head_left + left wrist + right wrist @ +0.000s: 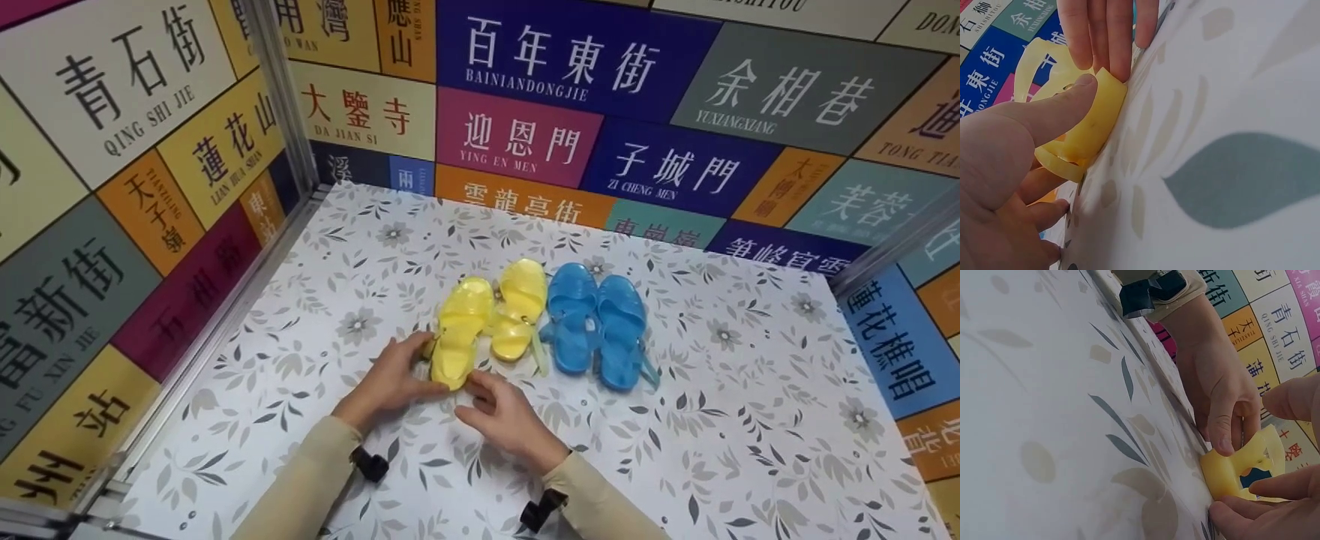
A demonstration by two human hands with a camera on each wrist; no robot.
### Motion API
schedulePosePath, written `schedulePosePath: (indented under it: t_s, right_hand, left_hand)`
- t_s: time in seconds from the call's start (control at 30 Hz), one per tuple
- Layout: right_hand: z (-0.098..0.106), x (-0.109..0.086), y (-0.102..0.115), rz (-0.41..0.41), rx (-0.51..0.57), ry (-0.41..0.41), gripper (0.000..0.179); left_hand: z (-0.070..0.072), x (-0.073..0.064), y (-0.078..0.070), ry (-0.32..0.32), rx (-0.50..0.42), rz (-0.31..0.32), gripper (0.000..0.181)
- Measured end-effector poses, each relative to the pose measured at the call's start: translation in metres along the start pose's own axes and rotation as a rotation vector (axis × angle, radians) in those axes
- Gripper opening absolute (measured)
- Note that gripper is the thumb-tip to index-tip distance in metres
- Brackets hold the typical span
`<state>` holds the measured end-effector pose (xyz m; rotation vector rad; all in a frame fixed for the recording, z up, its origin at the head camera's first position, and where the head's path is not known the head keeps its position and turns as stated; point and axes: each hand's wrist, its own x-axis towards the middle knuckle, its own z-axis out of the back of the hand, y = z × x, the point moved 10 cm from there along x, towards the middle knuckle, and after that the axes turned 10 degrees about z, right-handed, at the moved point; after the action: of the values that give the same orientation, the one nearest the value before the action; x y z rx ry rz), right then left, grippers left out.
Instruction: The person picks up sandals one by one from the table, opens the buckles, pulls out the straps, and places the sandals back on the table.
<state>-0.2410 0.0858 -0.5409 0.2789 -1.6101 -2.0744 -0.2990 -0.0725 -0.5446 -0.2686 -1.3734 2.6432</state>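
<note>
Yellow pair: on a white table [285, 405] printed with grey leaves and flowers, the left yellow sandal [463, 304] stands between the person's hands, heel toward them and a little nearer than the right yellow sandal [523, 285], with a gap between the two heels

Left hand: the left hand [388, 381] grips the left yellow sandal at its heel end, thumb on the heel, fingers along the outer side

Right hand: the right hand [511, 416] touches the same heel with extended fingertips, its thumb held away

Blue pair: the left blue sandal [572, 289] and right blue sandal [621, 296] stand close together just beside the yellow pair, fronts facing away from the person

Progress: all four sandals stand in one row; the blue pair looks finished, while the left yellow sandal seems to be the last piece, not yet released or evened up with its mate

Writing: behind are colourful wall signs [577, 56] in Chinese and Roman letters, including "BAINIANDONGJIE", "YING EN MEN", "ZI CHENG MEN" and "QING SHI JIE"; no brand is readable on the sandals
</note>
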Motion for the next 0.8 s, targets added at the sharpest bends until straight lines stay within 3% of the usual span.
schedulePosePath:
  t_s: [0.2,0.33,0.6,0.7,0.8]
  right_hand:
    - [0.001,-0.005,0.001,-0.012,-0.006,0.012,0.068]
    - [0.004,-0.007,-0.001,-0.02,-0.012,-0.004,0.065]
    - [0.036,0.002,0.014,0.041,-0.323,-0.09,0.025]
    - [0.051,0.009,0.024,0.073,-0.384,-0.128,0.015]
    - [0.061,0.018,0.039,0.162,-0.419,-0.163,0.009]
  left_hand:
    - [0.0,-0.004,-0.003,0.002,0.033,-0.038,0.082]
    - [-0.002,-0.005,-0.003,0.0,0.03,-0.029,0.083]
    - [-0.003,-0.005,0.004,0.031,0.027,0.048,0.086]
    - [-0.001,-0.001,0.003,0.042,-0.001,0.044,0.078]
    - [0.004,0.002,0.003,0.043,-0.033,0.034,0.069]
